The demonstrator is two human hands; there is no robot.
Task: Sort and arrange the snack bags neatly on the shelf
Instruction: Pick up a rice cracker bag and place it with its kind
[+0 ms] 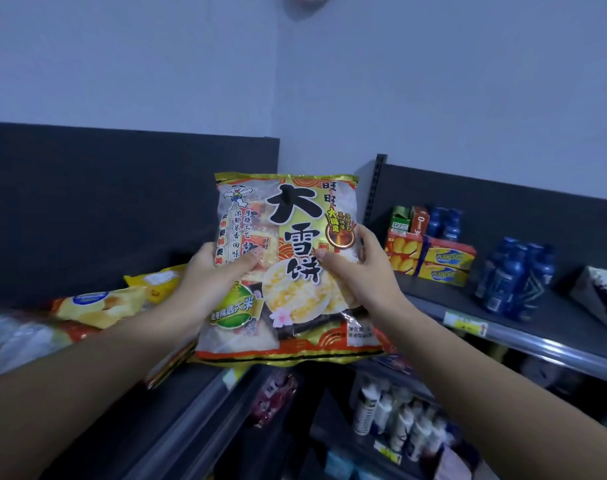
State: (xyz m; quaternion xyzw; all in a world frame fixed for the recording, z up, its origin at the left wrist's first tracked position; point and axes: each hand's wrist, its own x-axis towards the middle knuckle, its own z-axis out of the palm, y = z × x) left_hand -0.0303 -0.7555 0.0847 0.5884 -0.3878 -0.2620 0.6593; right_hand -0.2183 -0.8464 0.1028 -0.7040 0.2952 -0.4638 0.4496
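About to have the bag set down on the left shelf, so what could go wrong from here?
The rice cracker bag is held only at mid-height by the left hand and right hand, so it may sag or slip. The yellow snack bags already lying loose on the left shelf could get pushed askew or off.

Large rice cracker bag [288, 268], gold-trimmed with orange and clear panels, big black Chinese characters, held upright facing camera at center, above shelf edge. At 9 o'clock, yellow snack bags [97, 306] lie flat, overlapping on left shelf [129, 403]; one yellow bag [156, 282] behind, tilted.
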